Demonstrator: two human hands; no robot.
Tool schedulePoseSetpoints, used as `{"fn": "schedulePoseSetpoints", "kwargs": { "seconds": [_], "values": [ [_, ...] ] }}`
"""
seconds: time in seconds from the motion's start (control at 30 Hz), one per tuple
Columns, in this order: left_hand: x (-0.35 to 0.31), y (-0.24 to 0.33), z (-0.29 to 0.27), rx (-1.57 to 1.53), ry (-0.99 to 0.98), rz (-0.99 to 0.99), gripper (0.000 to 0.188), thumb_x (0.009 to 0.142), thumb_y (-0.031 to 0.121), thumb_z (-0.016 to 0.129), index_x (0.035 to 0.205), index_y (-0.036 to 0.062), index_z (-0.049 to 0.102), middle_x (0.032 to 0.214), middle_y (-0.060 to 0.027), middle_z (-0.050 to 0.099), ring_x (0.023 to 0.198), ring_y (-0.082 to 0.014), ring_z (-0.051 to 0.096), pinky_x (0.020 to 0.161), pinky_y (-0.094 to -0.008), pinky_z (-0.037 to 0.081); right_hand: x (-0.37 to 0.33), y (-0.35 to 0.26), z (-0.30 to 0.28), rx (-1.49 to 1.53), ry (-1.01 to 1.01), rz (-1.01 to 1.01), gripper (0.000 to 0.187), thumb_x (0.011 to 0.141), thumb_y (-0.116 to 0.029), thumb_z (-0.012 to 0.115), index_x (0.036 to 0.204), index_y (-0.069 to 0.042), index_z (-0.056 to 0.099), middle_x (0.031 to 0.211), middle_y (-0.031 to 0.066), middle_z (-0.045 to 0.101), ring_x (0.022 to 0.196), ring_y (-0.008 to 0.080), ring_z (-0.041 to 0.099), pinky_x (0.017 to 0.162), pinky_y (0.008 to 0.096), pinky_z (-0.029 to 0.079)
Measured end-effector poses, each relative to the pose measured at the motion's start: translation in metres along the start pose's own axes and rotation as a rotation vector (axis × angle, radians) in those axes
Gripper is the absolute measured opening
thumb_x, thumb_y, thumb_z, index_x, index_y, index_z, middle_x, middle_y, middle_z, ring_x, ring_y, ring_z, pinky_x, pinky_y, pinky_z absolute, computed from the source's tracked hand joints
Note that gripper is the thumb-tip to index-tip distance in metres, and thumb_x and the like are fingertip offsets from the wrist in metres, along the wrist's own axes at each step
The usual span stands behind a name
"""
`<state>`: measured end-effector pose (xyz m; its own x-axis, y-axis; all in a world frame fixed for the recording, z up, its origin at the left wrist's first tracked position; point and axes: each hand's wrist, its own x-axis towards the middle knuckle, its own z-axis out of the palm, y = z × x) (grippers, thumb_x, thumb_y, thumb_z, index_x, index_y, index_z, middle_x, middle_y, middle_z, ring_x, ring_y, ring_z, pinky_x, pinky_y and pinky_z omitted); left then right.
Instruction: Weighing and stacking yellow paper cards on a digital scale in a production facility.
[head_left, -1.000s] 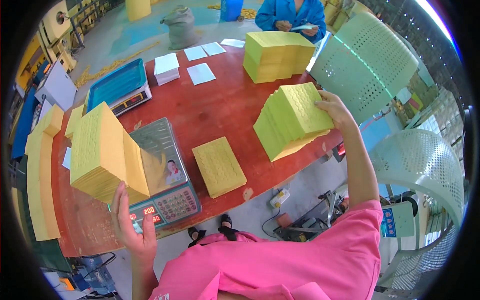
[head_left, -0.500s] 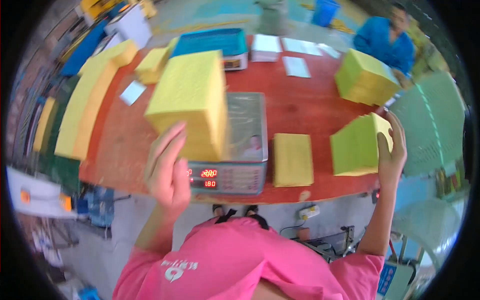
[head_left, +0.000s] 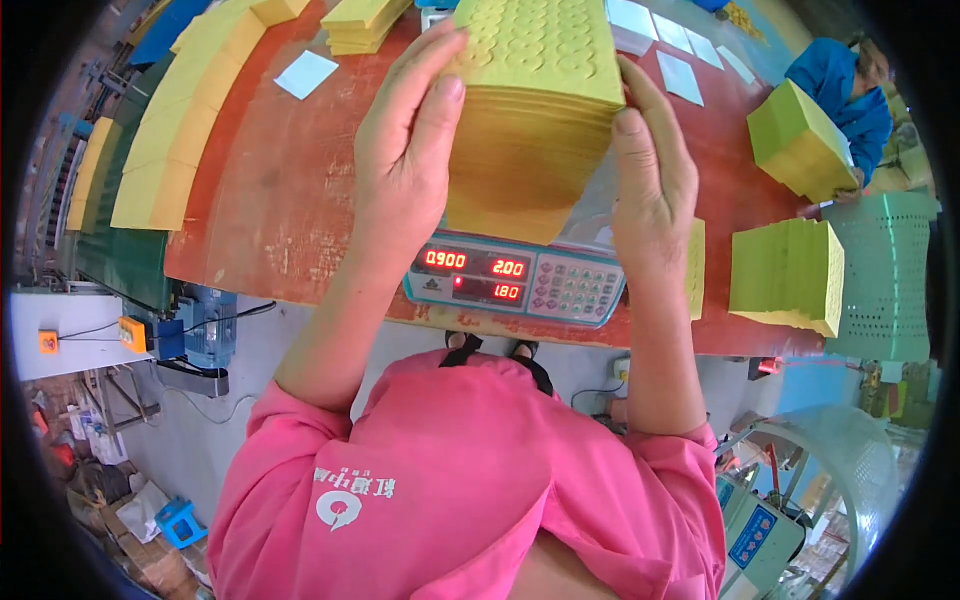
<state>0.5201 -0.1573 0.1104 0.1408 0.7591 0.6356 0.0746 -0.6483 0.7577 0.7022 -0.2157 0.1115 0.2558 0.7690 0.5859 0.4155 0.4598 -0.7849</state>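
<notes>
Indoors, yellow stack (head_left: 530, 150) between hands (head_left: 405, 150), scuffed red table (head_left: 270, 190), grey floor (head_left: 205, 450).

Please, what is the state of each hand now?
Left hand: open, against the left side of the yellow stack over the scale.
Right hand: open, against the same stack's right side.

From where I stand, both forearms (head_left: 345, 315) stretch forward, left hand (head_left: 408, 145) and right hand (head_left: 655, 180) apart, thumbs (head_left: 437, 120) inward, gripping.
</notes>
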Motion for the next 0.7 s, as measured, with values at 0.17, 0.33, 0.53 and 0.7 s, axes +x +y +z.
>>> {"fn": "schedulePoseSetpoints", "kwargs": {
  "seconds": [0.17, 0.33, 0.53, 0.7],
  "values": [
    [0.0, -0.003, -0.008, 0.048, -0.049, 0.054, 0.033, 0.103, 0.014, 0.049, 0.13, -0.0007, 0.059, 0.137, -0.0121, 0.058, 0.131, -0.0208, 0.05, 0.11, -0.0325, 0.036, -0.006, -0.016, 0.01, 0.027, 0.041, 0.139, 0.044, 0.102, -0.022, 0.044, 0.137, 0.004, 0.053, 0.13, 0.0119, 0.06, 0.121, 0.0175, 0.053, 0.104, 0.0288, 0.037],
    [-0.001, -0.017, -0.011, -0.051, -0.088, 0.09, 0.032, 0.101, 0.013, 0.052, 0.129, -0.0034, 0.057, 0.139, -0.0159, 0.055, 0.13, -0.0239, 0.05, 0.108, -0.0332, 0.037, -0.011, -0.01, 0.016, 0.143, 0.134, 0.135, 0.041, 0.102, -0.017, 0.046, 0.133, 0.007, 0.053, 0.122, 0.0126, 0.064, 0.112, 0.0161, 0.056, 0.098, 0.0279, 0.042],
    [0.001, -0.003, -0.009, 0.004, -0.089, 0.084, 0.032, 0.1, 0.012, 0.055, 0.127, -0.0065, 0.056, 0.138, -0.0192, 0.053, 0.127, -0.0269, 0.051, 0.106, -0.0337, 0.04, -0.01, -0.008, 0.017, 0.152, 0.09, 0.139, 0.047, 0.103, -0.018, 0.042, 0.141, 0.01, 0.043, 0.138, 0.0174, 0.053, 0.128, 0.0216, 0.049, 0.109, 0.0347, 0.035],
    [0.006, -0.013, -0.017, -0.059, -0.132, 0.089, 0.03, 0.102, 0.012, 0.05, 0.128, -0.0006, 0.06, 0.139, -0.012, 0.056, 0.132, -0.021, 0.049, 0.111, -0.0327, 0.035, -0.01, -0.011, 0.015, 0.12, 0.104, 0.15, 0.046, 0.102, -0.017, 0.041, 0.14, 0.009, 0.045, 0.138, 0.0161, 0.053, 0.129, 0.0216, 0.048, 0.109, 0.0348, 0.035]
  ]
}}
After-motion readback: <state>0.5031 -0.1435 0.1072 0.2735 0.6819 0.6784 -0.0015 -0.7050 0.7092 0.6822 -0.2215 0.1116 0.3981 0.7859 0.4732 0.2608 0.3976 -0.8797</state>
